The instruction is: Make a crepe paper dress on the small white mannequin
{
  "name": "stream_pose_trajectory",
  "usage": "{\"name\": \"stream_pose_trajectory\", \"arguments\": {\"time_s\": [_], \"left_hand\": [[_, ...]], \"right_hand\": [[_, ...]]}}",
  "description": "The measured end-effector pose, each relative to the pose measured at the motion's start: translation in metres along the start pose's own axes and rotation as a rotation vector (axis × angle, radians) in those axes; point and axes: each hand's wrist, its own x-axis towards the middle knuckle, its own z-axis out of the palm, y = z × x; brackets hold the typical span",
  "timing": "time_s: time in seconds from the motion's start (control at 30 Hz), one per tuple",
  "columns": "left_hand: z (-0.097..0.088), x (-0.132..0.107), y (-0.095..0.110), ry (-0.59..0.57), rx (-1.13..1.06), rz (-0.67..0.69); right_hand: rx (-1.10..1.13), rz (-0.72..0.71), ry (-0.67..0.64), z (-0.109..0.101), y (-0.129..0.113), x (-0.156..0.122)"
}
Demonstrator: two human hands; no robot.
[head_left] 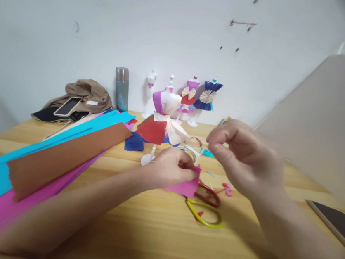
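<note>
My left hand [172, 165] is closed on a piece of pink paper [185, 187] just above the table, partly covering a pair of scissors [205, 217] with one yellow and one red handle. To its right, my right hand [245, 156] is raised with thumb and forefinger pinched together; whether anything is between them cannot be made out. Behind my left hand stands a small dress-form mannequin [172, 100], tilted in view, dressed in purple, white and red paper. Its white base [147, 159] shows beside my wrist. A roll of tape [190, 152] lies between my hands.
Long brown [70, 160], blue and pink paper sheets lie at left. Farther back are a cap with cloth [89, 95], a phone [68, 107], a thermos [122, 89] and more dressed mannequins [209, 96]. Paper scraps [227, 189] dot the table; a dark device [342, 224] lies at right.
</note>
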Motion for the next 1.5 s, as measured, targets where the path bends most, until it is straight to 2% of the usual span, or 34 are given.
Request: {"name": "stream_pose_trajectory", "arguments": {"time_s": [0.1, 0.17, 0.23, 0.37, 0.5, 0.63, 0.83, 0.97, 1.2, 1.33, 1.5], "left_hand": [[-0.003, -0.004, 0.003, -0.118, -0.027, 0.063], [-0.006, -0.007, 0.005, -0.173, -0.029, 0.102], [-0.008, -0.007, 0.006, -0.153, -0.063, 0.108], [-0.008, -0.005, 0.005, -0.021, -0.258, 0.020], [-0.004, -0.004, 0.008, 0.109, -0.491, -0.115], [-0.001, -0.006, 0.011, 0.174, -0.643, -0.202], [0.003, -0.007, 0.010, 0.255, -0.647, -0.154], [0.003, -0.007, 0.007, 0.274, -0.596, -0.099], [0.002, -0.005, 0.003, 0.296, -0.571, -0.041], [0.003, -0.006, 0.004, 0.234, -0.604, -0.055], [0.001, -0.008, 0.008, 0.186, -0.594, -0.060]], "right_hand": [[0.252, 0.246, 0.007, 0.002, 0.011, 0.003], [0.393, 0.330, 0.006, 0.004, 0.018, 0.006], [0.482, 0.375, 0.011, 0.005, 0.023, 0.008], [0.538, 0.423, 0.011, 0.002, 0.030, 0.008], [0.493, 0.429, -0.013, -0.002, 0.033, 0.005], [0.428, 0.413, -0.022, -0.001, 0.029, 0.004], [0.359, 0.362, -0.079, -0.002, 0.016, 0.009], [0.295, 0.340, -0.134, -0.003, 0.010, 0.008], [0.194, 0.268, -0.189, 0.009, 0.007, 0.003], [0.113, 0.249, -0.175, 0.010, 0.006, 0.003], [0.234, 0.307, -0.156, 0.009, 0.011, 0.005]]}}
